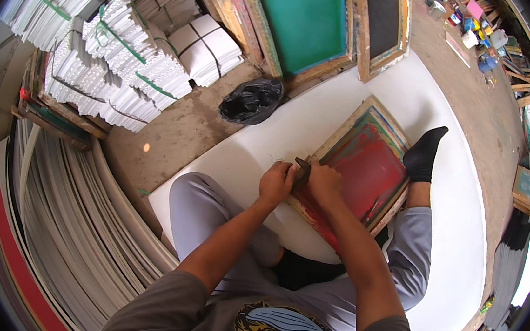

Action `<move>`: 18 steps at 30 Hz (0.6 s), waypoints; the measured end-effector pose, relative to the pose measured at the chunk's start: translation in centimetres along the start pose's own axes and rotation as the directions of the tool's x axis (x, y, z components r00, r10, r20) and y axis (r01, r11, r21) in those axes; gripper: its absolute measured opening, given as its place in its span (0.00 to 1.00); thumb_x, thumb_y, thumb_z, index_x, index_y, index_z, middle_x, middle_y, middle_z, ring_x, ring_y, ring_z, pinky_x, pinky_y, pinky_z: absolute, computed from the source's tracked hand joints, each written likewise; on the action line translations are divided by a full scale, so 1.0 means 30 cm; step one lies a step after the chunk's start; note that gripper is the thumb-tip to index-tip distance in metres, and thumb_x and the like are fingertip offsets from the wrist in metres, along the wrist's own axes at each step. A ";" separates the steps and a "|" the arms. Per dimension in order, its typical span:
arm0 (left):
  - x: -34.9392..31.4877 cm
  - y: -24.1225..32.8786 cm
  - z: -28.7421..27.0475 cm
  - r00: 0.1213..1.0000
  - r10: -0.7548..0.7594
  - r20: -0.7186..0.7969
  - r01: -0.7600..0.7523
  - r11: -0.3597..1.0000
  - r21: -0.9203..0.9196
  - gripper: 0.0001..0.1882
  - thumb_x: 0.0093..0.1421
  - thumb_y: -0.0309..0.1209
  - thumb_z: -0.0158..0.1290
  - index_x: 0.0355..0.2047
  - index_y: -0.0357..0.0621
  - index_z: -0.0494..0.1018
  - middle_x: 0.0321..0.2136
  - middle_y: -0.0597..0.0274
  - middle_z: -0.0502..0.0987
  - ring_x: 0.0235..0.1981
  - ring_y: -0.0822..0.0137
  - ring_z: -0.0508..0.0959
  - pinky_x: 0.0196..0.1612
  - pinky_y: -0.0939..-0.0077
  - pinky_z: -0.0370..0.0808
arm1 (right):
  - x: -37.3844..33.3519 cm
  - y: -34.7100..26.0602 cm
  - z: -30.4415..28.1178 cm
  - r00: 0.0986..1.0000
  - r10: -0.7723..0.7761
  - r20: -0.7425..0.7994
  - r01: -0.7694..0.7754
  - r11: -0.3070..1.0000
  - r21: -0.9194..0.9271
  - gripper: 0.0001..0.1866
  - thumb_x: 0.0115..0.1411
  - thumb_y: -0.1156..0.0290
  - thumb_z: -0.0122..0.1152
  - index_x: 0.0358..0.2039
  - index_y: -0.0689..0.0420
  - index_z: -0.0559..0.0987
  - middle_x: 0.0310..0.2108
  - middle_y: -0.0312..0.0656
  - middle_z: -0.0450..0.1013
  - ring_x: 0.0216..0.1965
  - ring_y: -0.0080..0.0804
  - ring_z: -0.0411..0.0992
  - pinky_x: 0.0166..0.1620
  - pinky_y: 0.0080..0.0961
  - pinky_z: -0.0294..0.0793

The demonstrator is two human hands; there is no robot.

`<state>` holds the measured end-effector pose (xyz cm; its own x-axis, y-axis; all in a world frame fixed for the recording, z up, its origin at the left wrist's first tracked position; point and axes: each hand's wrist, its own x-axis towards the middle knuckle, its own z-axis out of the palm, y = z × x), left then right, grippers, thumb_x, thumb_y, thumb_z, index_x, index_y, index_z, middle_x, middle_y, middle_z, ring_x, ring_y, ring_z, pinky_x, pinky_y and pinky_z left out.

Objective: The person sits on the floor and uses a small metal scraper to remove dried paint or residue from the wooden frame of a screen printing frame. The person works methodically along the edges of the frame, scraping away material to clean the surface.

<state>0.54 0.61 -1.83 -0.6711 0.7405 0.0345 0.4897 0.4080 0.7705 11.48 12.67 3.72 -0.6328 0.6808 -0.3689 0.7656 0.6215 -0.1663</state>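
Note:
A screen-printing frame (pixel 370 169) with a red-stained mesh and worn wooden sides lies tilted between my legs on a white sheet. At its left edge, my left hand (pixel 277 182) and my right hand (pixel 325 185) are closed close together. Between them is a dark tool (pixel 301 171) that looks like pliers, pressed against the wooden edge. My fingers cover much of it, so its exact kind is hard to make out. My foot in a black sock (pixel 425 154) rests by the frame's far right corner.
Bundles of white sheets (pixel 126 50) are stacked at the far left, near a black plastic bag (pixel 252 100). Printing frames with a green mesh (pixel 301 22) lean at the back. Long stacked boards (pixel 77 198) run along my left. Cans and scraps (pixel 475 39) clutter the far right.

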 end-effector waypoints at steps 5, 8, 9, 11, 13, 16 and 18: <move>0.039 -0.031 -0.016 0.927 -0.326 0.184 0.374 0.800 -0.469 0.18 0.70 0.43 0.55 0.41 0.39 0.82 0.33 0.58 0.82 0.22 0.63 0.78 0.29 0.67 0.75 | -0.060 -0.089 -0.090 0.996 -0.034 0.083 0.031 0.999 0.039 0.11 0.61 0.69 0.56 0.41 0.58 0.80 0.37 0.56 0.83 0.41 0.57 0.83 0.46 0.54 0.80; 0.072 -0.029 -0.058 0.787 -0.397 0.473 0.610 0.383 -0.694 0.17 0.68 0.41 0.58 0.41 0.37 0.82 0.27 0.66 0.79 0.16 0.74 0.69 0.22 0.75 0.70 | -0.058 -0.081 -0.104 0.985 -0.082 0.149 0.071 0.995 0.076 0.13 0.62 0.65 0.59 0.40 0.60 0.80 0.37 0.57 0.82 0.41 0.58 0.82 0.46 0.54 0.80; 0.079 -0.036 -0.075 0.759 -0.402 0.513 0.643 0.332 -0.691 0.16 0.68 0.40 0.59 0.42 0.36 0.82 0.25 0.68 0.78 0.15 0.77 0.66 0.20 0.76 0.68 | -0.053 -0.074 -0.101 0.980 -0.103 0.169 0.088 0.992 0.093 0.14 0.62 0.63 0.60 0.40 0.61 0.80 0.38 0.57 0.82 0.41 0.58 0.82 0.46 0.54 0.80; 0.096 -0.023 -0.076 0.737 -0.418 0.531 0.659 0.272 -0.701 0.16 0.67 0.39 0.60 0.42 0.35 0.82 0.23 0.70 0.77 0.15 0.77 0.66 0.20 0.77 0.68 | -0.015 -0.004 -0.020 0.964 -0.202 0.173 0.152 0.952 0.265 0.16 0.63 0.60 0.62 0.37 0.62 0.80 0.34 0.54 0.82 0.37 0.54 0.83 0.42 0.51 0.80; 0.095 -0.041 -0.064 0.742 -0.467 0.480 0.632 0.252 -0.732 0.17 0.66 0.39 0.61 0.41 0.35 0.82 0.21 0.69 0.77 0.18 0.75 0.70 0.24 0.75 0.72 | 0.005 0.022 0.000 0.939 -0.257 0.228 0.138 0.889 0.436 0.17 0.64 0.59 0.63 0.35 0.63 0.79 0.30 0.51 0.81 0.33 0.49 0.82 0.38 0.48 0.80; 0.081 -0.111 -0.024 0.858 -0.475 0.195 0.495 0.664 -0.561 0.15 0.63 0.39 0.63 0.37 0.36 0.83 0.28 0.64 0.82 0.23 0.68 0.77 0.30 0.72 0.74 | 0.023 0.034 -0.044 0.906 -0.239 0.348 -0.019 0.801 0.598 0.17 0.64 0.59 0.64 0.32 0.64 0.78 0.24 0.45 0.78 0.26 0.41 0.80 0.33 0.42 0.78; 0.079 -0.044 -0.059 0.870 -0.462 0.173 0.494 0.822 -0.284 0.17 0.62 0.41 0.63 0.38 0.36 0.83 0.33 0.57 0.84 0.29 0.60 0.81 0.37 0.67 0.77 | 0.019 0.089 -0.087 0.913 -0.157 0.376 -0.126 0.769 0.627 0.16 0.64 0.61 0.64 0.30 0.64 0.79 0.21 0.42 0.76 0.23 0.37 0.77 0.30 0.39 0.77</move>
<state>-2.68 0.88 -1.65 -0.7139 0.5476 -0.4364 -0.0870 0.5491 0.8312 12.86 15.73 5.44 -0.6543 0.3783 -0.6548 0.7412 0.1493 -0.6545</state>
